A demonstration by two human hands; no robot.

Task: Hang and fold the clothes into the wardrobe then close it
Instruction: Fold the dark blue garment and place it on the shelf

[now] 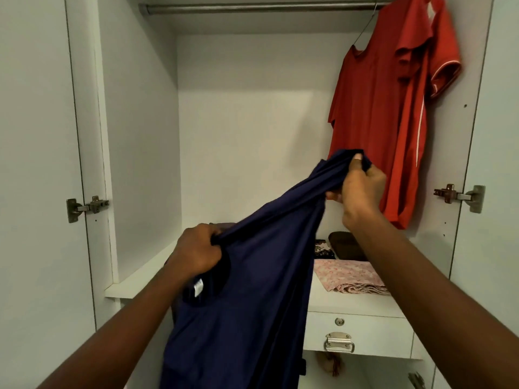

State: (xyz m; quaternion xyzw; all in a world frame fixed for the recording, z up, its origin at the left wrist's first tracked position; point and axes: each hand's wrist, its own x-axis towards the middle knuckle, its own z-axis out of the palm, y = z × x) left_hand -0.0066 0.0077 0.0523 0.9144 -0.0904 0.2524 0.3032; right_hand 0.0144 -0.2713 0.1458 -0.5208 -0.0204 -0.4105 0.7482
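1. The step in hand looks like readying a navy T-shirt for the wardrobe: it is held up in front of the open cabinet, stretched slantwise between both hands, its lower part hanging down out of view.
2. The left hand is closed on the fabric beside the neck opening, where a white label shows; the right hand is raised higher and clamps a bunched shoulder or sleeve end, thumb pressed over the cloth.
3. On the rail, two red shirts already hang at the right end, at least one on a wire hanger; the rest of the rail is bare.
4. On the shelf below lie a folded pink patterned cloth, a dark brown folded piece behind it and a patterned item beside that (so some folding seems done).
5. No spare hanger is visible, so I cannot tell whether this shirt is to be hung or folded. Either way, the next move calls for shaking it flat and squaring both shoulders.
6. Both doors stand open; closing them comes last.
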